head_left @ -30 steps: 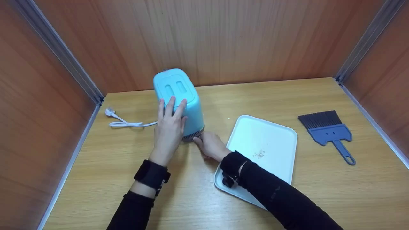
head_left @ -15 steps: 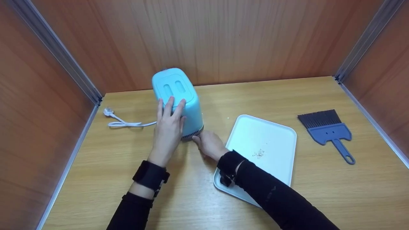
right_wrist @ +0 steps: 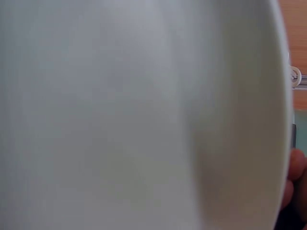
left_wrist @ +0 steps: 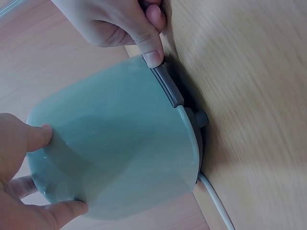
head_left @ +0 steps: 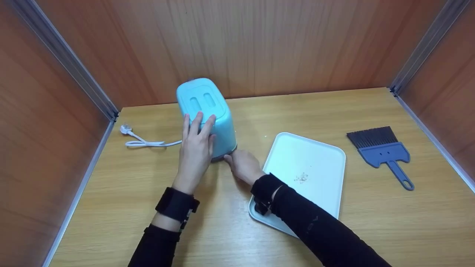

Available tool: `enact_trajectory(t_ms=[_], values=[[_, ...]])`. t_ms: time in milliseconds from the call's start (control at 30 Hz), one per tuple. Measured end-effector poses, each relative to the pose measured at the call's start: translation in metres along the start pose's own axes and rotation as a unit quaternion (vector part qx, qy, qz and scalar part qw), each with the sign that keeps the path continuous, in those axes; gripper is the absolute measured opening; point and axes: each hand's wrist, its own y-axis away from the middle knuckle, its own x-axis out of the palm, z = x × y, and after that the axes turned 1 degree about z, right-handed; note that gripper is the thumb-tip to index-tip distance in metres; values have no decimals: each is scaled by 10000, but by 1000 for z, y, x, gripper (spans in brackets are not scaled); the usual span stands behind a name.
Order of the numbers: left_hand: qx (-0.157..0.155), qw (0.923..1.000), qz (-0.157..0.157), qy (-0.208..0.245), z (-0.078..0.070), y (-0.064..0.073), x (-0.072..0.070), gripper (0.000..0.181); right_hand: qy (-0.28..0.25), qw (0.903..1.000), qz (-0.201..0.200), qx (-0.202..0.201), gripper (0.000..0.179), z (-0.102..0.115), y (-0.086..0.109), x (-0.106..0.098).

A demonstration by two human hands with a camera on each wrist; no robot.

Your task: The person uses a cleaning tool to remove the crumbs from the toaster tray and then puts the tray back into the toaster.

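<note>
A light blue toaster point(head_left: 222, 129) stands near the back wall, two recessed slot shapes on its top. My left hand point(head_left: 195, 152) rests on its near side and top edge with fingers spread. In the left wrist view those fingertips point(left_wrist: 41, 136) touch the side wall. At the base, my right hand point(head_left: 243, 165) pinches the dark grey front edge of the crumb tray point(left_wrist: 168, 85), its thumb on the edge and other fingers curled. The right wrist view is mostly filled by a white tray point(right_wrist: 120, 120), with a few fingertips point(right_wrist: 296, 165) showing at the right.
Under my right forearm lies the white tray point(head_left: 323, 159), bearing a small patch of crumbs point(head_left: 301, 178). Farther right is a blue brush point(head_left: 384, 154) with dark bristles. A white power cord point(head_left: 148, 144) runs left from the toaster. Wooden walls enclose the back and sides.
The dark slotted strip at the toaster's base has mostly slid inward out of sight, my right hand moving slightly away from me with it. The left hand stays in place.
</note>
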Motion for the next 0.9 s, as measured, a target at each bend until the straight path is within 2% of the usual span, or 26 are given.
enact_trajectory(t_ms=[433,900], values=[[-118,9998,103,-132,-2,-4,-2,51,497,9986,-189,86,37,9,-3,3],[-68,9998,68,-183,2,3,3,52,222,9997,50,-94,40,2,0,3]])
